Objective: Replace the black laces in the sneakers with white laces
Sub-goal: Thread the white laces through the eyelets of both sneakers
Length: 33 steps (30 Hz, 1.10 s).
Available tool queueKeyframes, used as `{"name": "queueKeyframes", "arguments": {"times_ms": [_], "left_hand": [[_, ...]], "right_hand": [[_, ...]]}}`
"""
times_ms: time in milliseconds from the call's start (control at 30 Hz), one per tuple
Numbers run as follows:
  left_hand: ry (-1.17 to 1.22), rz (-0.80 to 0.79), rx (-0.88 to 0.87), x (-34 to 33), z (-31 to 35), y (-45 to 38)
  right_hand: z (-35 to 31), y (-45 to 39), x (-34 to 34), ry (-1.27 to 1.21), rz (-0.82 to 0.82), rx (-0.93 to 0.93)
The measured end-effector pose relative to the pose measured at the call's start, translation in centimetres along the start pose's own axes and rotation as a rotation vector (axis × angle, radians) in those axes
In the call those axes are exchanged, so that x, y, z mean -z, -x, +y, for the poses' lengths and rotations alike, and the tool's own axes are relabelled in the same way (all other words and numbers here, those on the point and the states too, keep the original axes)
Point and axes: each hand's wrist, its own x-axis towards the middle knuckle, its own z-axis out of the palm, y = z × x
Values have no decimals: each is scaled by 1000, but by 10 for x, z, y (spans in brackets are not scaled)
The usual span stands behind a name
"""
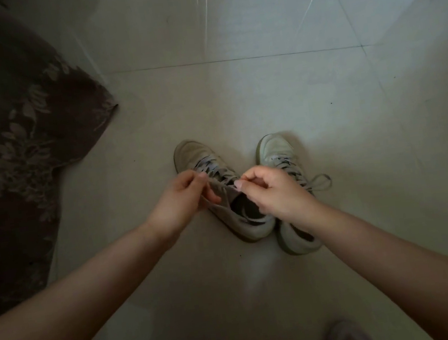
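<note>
dark leaf-patterned cloth (11, 136), pale tiled floor (292, 88)

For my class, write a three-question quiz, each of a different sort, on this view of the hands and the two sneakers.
1. True or false: both hands work at the left sneaker.
2. Multiple choice: the right sneaker has its lace A) tied in a bow, B) pulled out entirely, C) held in a hand.
3. Fill in: to the left of the sneakers, a dark ____ with a leaf pattern lies on the tiled floor.

Key: 1. True: the left hand and the right hand each pinch its lace. 2. A. 3. cloth.
</note>
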Motion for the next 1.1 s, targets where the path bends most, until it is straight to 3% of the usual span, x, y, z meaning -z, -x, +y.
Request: {"name": "queueKeyframes", "arguments": {"times_ms": [100, 233, 333, 433, 500, 667, 767, 833, 900, 1033, 1100], "left_hand": [[330, -151, 255, 5, 6, 1], [74, -309, 388, 16, 3, 2], [-224, -240, 145, 9, 0, 7], [-421, -278, -181, 0, 1, 9], [-713, -274, -361, -2, 1, 9], [-1236, -22, -542, -9, 6, 10], [-1397, -9, -573, -7, 12, 6], [-1195, -45, -603, -3, 10, 3], [-868, -86, -521, -4, 7, 2], [-78, -233, 62, -10, 8, 7], [195, -290, 266, -9, 6, 11]], "right_hand": [[-15, 0, 15, -91, -98, 25], [-18, -3, 32, 113, -246, 26], [-19, -3, 30, 226, -266, 56], [-27, 2, 22, 265, -284, 152], [-30, 4, 19, 269, -308, 176], [-27, 10, 17, 191, -406, 94], [-17, 10, 15, 146, -438, -97], [-9, 9, 15, 202, -424, -170], [-3, 6, 11, 205, -367, -172], [2, -2, 0, 72, -223, -209], [3, -3, -2, -71, -212, -258]]}}
